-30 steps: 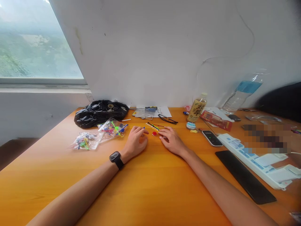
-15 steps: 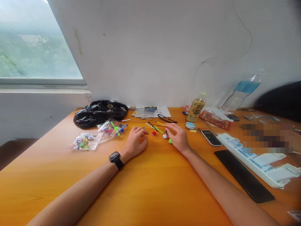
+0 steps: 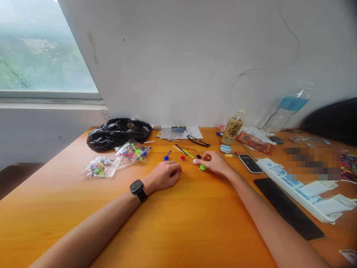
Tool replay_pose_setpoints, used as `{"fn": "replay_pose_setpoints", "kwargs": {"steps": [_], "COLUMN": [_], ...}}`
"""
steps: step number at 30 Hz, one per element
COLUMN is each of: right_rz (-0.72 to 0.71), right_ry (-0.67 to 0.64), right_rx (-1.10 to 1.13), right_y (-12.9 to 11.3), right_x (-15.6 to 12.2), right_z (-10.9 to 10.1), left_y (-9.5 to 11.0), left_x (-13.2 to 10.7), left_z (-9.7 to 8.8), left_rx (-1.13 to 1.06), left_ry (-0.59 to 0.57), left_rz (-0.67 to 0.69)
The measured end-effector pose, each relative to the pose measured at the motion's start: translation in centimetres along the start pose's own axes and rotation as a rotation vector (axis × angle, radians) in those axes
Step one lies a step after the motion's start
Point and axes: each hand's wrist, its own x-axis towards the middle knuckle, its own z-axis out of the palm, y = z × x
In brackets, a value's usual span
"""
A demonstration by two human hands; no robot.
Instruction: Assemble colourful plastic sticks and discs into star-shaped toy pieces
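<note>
Presumably steadying it, our right hand (image 3: 215,162) touches the white disc (image 3: 194,161), right of the red disc (image 3: 182,158); our left hand (image 3: 166,174) curls; neither grip can we tell.

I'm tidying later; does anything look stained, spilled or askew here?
A yellowish streak marks the white wall beside the window, like a stain. The clear bottle appears to lean, perhaps only lens distortion. No spill shows.
</note>
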Motion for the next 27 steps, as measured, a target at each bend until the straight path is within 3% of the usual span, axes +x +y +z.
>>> {"fn": "replay_pose_setpoints", "kwargs": {"steps": [5, 7, 9, 11, 13, 15, 18, 20, 22, 24, 27], "right_rz": [0.035, 0.028, -0.043, -0.192, -0.372, -0.513, -0.665, -0.642, -0.576, -0.541, -0.491], "right_ry": [-0.008, 0.110, 0.312, 0.502, 0.580, 0.521, 0.189, -0.044, -0.180, -0.219, -0.143], "right_rx": [-0.021, -0.013, 0.015, 0.050, 0.072, 0.079, 0.040, 0.006, 0.014, 0.062, 0.150], "right_y": [0.2, -0.3, -1.2, -2.5, -3.8, -4.9, -5.9, -6.0, -6.0, -5.8, -5.4], "right_x": [0.1, 0.1, -0.3, -1.0, -1.9, -2.9, -3.9, -4.2, -4.3, -4.2, -4.0], "right_z": [0.0, -0.1, -0.2, -0.2, 0.0, 0.7, 2.2, 3.3, 3.9, 4.1, 3.6], "left_y": [-0.1, -0.1, -0.1, 0.0, 0.2, 0.3, 0.5, 0.4, 0.3, 0.2, 0.3], "left_x": [0.1, 0.1, 0.1, 0.1, 0.1, 0.1, 0.1, 0.1, 0.2, 0.2, 0.1], "left_z": [0.0, 0.0, -0.1, -0.4, -0.7, -1.0, -1.1, -1.0, -0.8, -0.6, -0.7], "left_rx": [0.018, 0.010, -0.007, -0.030, -0.056, -0.083, -0.106, -0.103, -0.102, -0.108, -0.124], "left_ry": [-0.011, -0.006, 0.016, 0.053, 0.086, 0.097, 0.108, 0.114, 0.102, 0.087, 0.067], "left_rz": [-0.036, -0.050, -0.071, -0.114, -0.167, -0.198, -0.200, -0.194, -0.179, -0.157, -0.121]}}
